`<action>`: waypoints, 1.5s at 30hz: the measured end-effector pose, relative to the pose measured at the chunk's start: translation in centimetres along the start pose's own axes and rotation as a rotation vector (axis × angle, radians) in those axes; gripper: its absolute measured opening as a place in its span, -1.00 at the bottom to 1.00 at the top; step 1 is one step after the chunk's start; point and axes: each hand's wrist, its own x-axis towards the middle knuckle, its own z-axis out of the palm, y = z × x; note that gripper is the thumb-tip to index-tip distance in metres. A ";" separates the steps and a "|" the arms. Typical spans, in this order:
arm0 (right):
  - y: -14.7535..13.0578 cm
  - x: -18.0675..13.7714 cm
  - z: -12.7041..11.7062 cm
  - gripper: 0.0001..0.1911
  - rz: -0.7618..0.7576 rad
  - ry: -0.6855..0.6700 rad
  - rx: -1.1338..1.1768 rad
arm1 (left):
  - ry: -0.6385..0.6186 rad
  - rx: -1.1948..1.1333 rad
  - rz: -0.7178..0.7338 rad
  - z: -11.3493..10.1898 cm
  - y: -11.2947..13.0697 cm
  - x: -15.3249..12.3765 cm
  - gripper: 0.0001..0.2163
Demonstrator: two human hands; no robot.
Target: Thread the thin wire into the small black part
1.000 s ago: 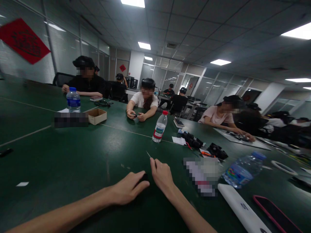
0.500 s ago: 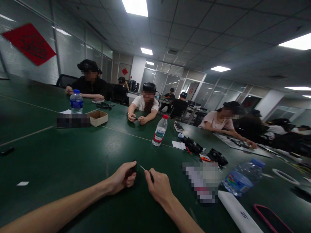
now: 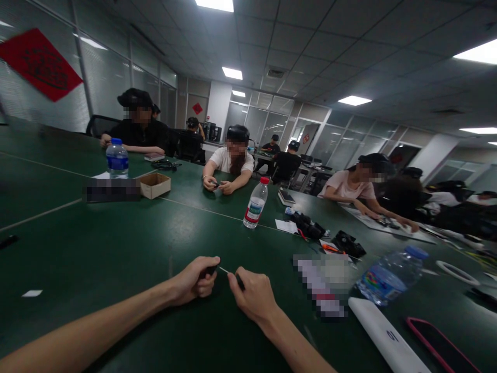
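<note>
My left hand [image 3: 194, 281] is closed around a small black object [image 3: 212, 269], with the thumb lying along its top. Most of that object is hidden by the fingers. In my right hand [image 3: 253, 294] is what looks like a small screwdriver [image 3: 224, 270], its thin metal shaft pointing left and its dark handle inside the fist. The shaft's tip is at or very close to the black object; whether they touch I cannot tell. Both hands are just above the green table [image 3: 128, 248].
Beyond my hands stands a red-capped water bottle [image 3: 255, 204]. To the right are a large blue-capped bottle [image 3: 392, 277], a white power bank-like block [image 3: 384, 331], and a red-edged phone [image 3: 442, 344]. A cardboard box [image 3: 155, 185] sits far left. Several people work around the table.
The black object in my left hand has tilted over, and the gap between it and the screwdriver tip has narrowed. My view has shifted slightly.
</note>
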 end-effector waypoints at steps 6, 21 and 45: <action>-0.1 -0.1 -0.1 -0.56 -0.016 0.024 0.023 | -0.068 -0.075 -0.129 -0.7 0.4 0.0 -0.55; 0.5 0.0 0.4 -0.56 0.075 0.144 0.160 | -0.005 0.021 0.095 0.9 0.6 -0.4 -0.75; 0.6 -0.1 0.4 -0.58 0.070 0.135 0.174 | 0.057 -0.044 0.152 0.7 0.2 -0.1 -0.70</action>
